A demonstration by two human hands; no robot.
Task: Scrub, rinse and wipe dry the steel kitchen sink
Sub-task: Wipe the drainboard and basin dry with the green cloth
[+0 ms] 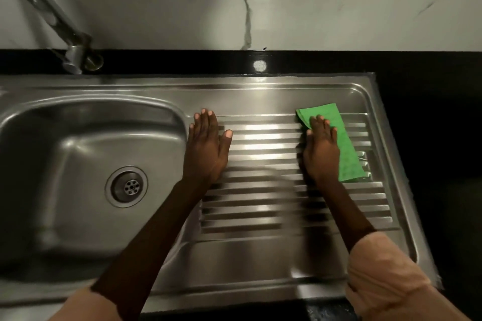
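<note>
While my right hand (pixel 322 150) presses the folded green cloth (pixel 339 138) flat, fingers straight & together, on the ribbed drainboard of the steel sink (pixel 260 91), my left hand (pixel 206 148) rests flat beside the basin, thumb apart.

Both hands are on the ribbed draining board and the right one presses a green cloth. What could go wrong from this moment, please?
1. The right hand covers only part of the green cloth, so the folded cloth may bunch on the ridges and leave wet grooves.
2. The left hand rests flat beside the basin; it might slip or leave fingermarks on the draining board.
</note>
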